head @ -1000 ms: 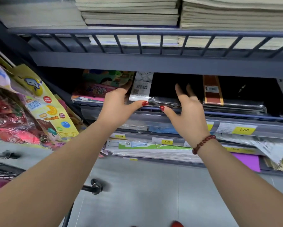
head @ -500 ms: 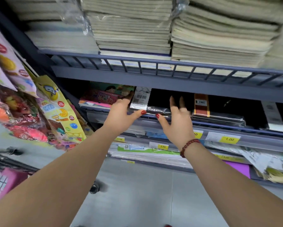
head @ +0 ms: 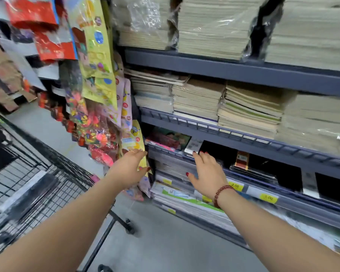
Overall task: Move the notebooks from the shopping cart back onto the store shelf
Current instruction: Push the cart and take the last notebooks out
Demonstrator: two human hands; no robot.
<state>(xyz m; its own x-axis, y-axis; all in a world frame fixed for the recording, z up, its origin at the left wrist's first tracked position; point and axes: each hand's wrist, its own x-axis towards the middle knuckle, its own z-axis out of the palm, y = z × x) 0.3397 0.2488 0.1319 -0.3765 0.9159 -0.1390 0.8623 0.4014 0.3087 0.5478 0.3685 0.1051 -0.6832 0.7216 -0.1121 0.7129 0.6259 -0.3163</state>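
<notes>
Looks like I'm between drops: left hand (head: 130, 167) and right hand (head: 206, 173) both empty, fingers loosely spread, by the grey metal store shelf (head: 224, 72), where the black plastic-wrapped notebooks (head: 267, 167) sit. Next I'd reach left into the black wire shopping cart (head: 67, 165) for that blurry dark wrapped notebook (head: 31, 195).

Low slot between dark grey railed metal shelf board (head: 243, 137) and black plastic-wrapped notebooks (head: 263, 166): shallow clearance, entry from front only. Hanging colourful plastic packets (head: 102, 114) crowd slot's left end. Black wire shopping cart (head: 53, 173) blocks lower left. Bare grey floor (head: 165, 242) between cart and shelving: open passage.
</notes>
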